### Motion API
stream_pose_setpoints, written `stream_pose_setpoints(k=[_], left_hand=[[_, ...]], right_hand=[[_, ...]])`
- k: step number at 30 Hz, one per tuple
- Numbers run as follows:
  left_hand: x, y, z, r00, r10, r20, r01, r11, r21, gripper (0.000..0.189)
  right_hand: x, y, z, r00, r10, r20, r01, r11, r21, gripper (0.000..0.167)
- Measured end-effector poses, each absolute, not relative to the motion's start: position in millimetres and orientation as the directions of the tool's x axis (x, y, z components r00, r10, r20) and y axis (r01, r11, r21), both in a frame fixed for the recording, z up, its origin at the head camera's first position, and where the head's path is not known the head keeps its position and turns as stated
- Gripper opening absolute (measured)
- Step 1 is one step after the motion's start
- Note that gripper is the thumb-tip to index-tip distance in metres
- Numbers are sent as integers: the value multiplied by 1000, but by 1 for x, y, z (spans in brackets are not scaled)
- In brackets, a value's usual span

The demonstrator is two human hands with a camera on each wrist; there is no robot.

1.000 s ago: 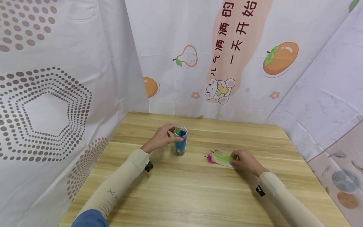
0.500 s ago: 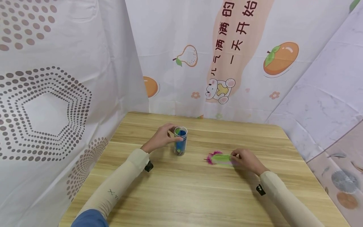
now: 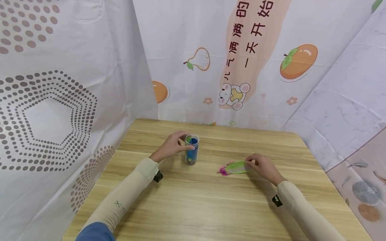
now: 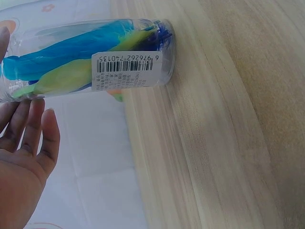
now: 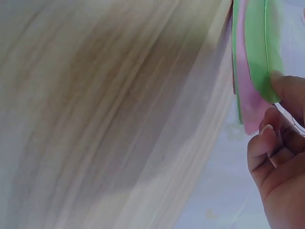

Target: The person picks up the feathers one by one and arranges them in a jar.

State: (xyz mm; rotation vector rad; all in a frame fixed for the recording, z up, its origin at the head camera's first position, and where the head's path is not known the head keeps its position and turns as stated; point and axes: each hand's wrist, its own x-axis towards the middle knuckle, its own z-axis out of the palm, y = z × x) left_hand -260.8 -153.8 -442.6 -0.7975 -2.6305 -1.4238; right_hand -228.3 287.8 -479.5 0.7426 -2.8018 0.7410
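A clear plastic jar (image 3: 192, 154) without a lid stands upright on the table, and my left hand (image 3: 172, 146) grips it near the rim with thumb and fingers on opposite sides. Blue and yellow-green feathers (image 4: 66, 55) show through its wall in the left wrist view, along with a white barcode label (image 4: 126, 70). To the right, my right hand (image 3: 264, 168) pinches several green and pink feathers (image 5: 259, 43) by their tips between thumb and fingers. Their fluffy magenta ends (image 3: 223, 170) point left, toward the jar, low over the tabletop.
The wood-grain table (image 3: 193, 204) ends at a white printed curtain (image 3: 181, 100) along the back. More patterned cloth (image 3: 60, 117) hangs on the left, and a pale marbled sheet (image 3: 343, 110) on the right.
My right hand has risen slightly, and the feathers in it have turned and gathered closer together. My left hand and the jar have stayed in place.
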Motion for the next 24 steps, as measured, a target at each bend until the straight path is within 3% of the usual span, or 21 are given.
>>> stream_pose_setpoints(k=[16, 24], left_hand=[[-260, -154, -443, -868, 416, 270, 452, 437, 778, 60], [-260, -154, -442, -870, 416, 266, 449, 443, 776, 60]], right_hand=[[-228, 288, -474, -894, -346, 286, -444, 770, -457, 10], [-228, 291, -466, -909, -323, 263, -414, 767, -490, 22]])
